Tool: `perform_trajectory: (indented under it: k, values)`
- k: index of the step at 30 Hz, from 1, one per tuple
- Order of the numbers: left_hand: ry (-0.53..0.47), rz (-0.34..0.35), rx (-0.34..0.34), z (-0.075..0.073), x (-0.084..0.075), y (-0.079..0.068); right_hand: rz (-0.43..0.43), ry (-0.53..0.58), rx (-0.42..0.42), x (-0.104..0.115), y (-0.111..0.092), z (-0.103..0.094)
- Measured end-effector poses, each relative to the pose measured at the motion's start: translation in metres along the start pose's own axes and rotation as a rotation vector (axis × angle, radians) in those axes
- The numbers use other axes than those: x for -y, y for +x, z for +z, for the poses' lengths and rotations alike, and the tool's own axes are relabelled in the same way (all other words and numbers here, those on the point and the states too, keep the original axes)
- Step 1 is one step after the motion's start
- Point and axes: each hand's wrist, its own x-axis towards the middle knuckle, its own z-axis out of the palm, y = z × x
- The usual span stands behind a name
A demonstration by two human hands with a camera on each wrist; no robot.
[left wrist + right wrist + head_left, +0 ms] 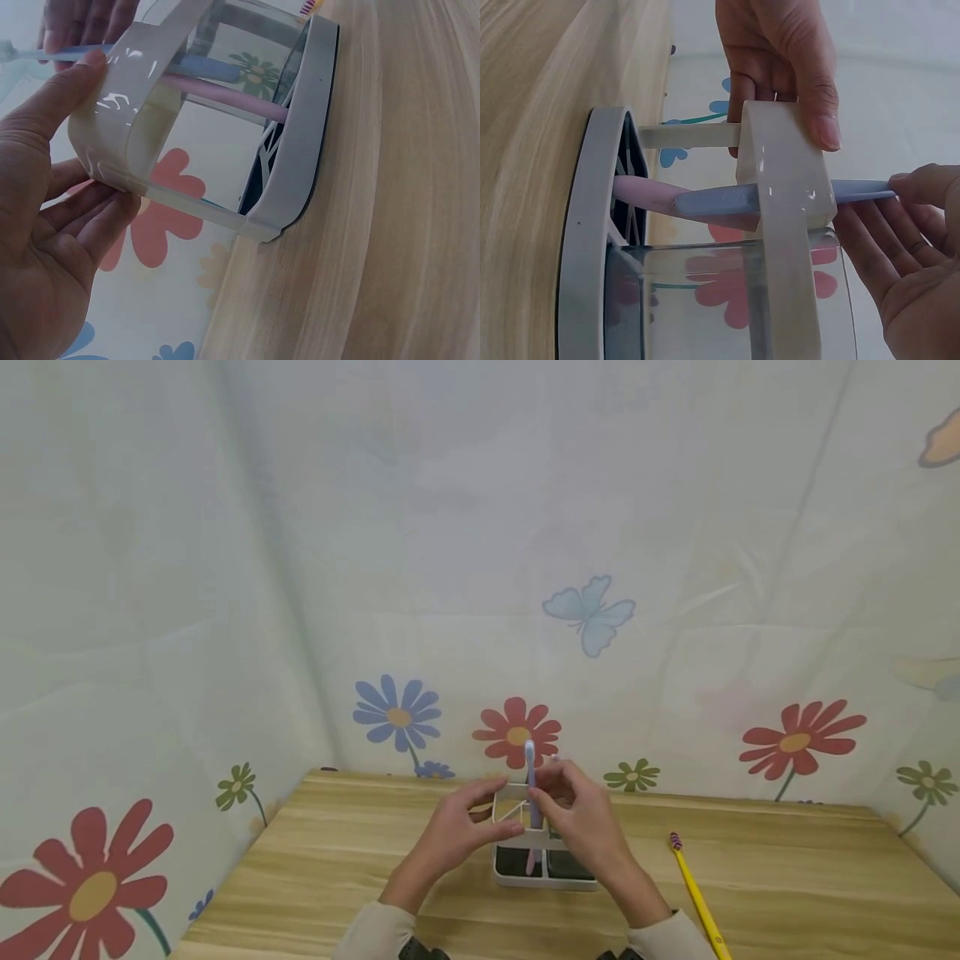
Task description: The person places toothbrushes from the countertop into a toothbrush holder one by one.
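A white toothbrush holder (543,884) with a raised upper ring stands on the table. My left hand (453,827) grips that ring from the left, thumb in front and fingers behind. Between thumb and fingers, my right hand (588,818) pinches a blue toothbrush (530,756), bristles up. In the right wrist view, the handle end of the blue toothbrush (716,201) passes through the ring and hangs above the base. A pink handle (225,97) stands tilted in the same section, its lower end at the base. Beside it in the holder is a clear cup (697,300).
A yellow toothbrush (699,897) with purple-striped bristles lies on the wooden table (345,843), right of the holder. A flowered curtain (450,635) hangs behind the table and along its sides.
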Motion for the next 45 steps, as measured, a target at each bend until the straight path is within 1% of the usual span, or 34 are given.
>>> perform_trajectory:
  k: [5,14,21,27,33,45]
  values:
    - [0.0,-0.002,-0.003,0.001,0.0,0.0,-0.013,-0.005,0.0,-0.003,-0.003,0.001]
    - [0.014,-0.006,-0.003,0.0,-0.002,0.0,0.021,-0.021,0.017,-0.006,-0.005,0.002]
    - [0.018,-0.009,-0.004,0.0,-0.001,0.0,0.022,-0.064,0.025,-0.009,-0.006,0.001]
    - [0.018,-0.005,-0.006,0.0,0.0,0.0,0.04,-0.076,0.024,-0.01,-0.007,0.002]
    - [0.022,-0.009,0.0,0.0,-0.001,0.0,0.045,-0.092,0.043,-0.011,-0.006,0.002]
    - [0.02,-0.002,-0.001,0.0,-0.002,-0.001,0.017,-0.109,0.03,-0.014,-0.006,0.003]
